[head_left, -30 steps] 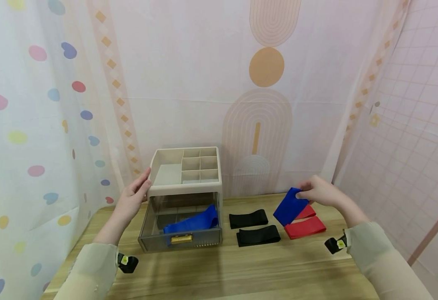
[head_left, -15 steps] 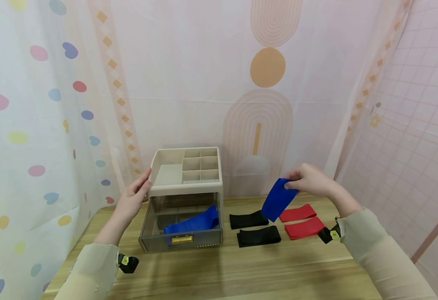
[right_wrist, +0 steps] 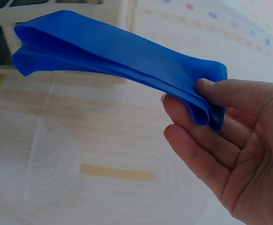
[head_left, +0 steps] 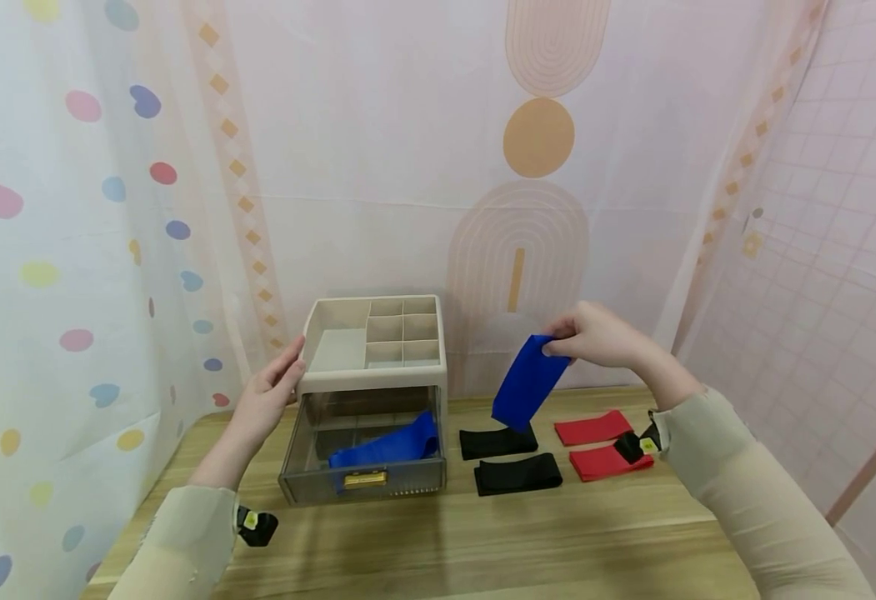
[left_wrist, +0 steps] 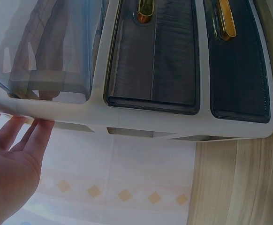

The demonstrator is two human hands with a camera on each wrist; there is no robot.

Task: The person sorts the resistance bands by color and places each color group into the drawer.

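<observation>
At centre right of the head view, the right hand (head_left: 603,337) pinches a folded blue elastic band (head_left: 523,383) by its top end, hanging above 2 black bands (head_left: 508,457). At centre left, the left hand (head_left: 265,400) rests with straight, relaxed fingers against the cream plastic drawer organiser (head_left: 372,382), whose smoky open drawer (head_left: 362,483) holds another blue band (head_left: 388,446).

Two blue bands show: one blue band (head_left: 525,382) hangs in the air and the other blue band (head_left: 385,447) lies in the open drawer (head_left: 362,485). Two black bands (head_left: 498,442) (head_left: 518,472) and two red bands (head_left: 592,427) (head_left: 603,462) lie on one wooden table (head_left: 483,542). One organiser box (head_left: 373,375) stands there, its top tray split into seven compartments. Two hands (head_left: 261,404) (head_left: 595,335) are in view.
</observation>
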